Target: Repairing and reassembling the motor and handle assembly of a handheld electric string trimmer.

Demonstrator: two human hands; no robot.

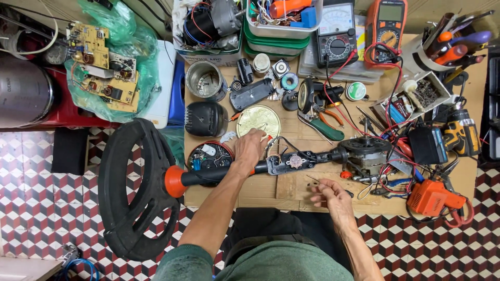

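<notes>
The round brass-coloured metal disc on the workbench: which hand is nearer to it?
Left. The left hand rests just below the round brass-coloured metal disc, touching its lower edge. The right hand is farther, low to its right.

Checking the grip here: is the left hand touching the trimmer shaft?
Touching. The head view shows the left hand resting on the trimmer shaft, fingers draped over it.

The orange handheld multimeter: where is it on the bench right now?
The orange multimeter lies at the head view's top edge, right of centre, beside the black analogue meter and left of the tool-filled cup.
</notes>
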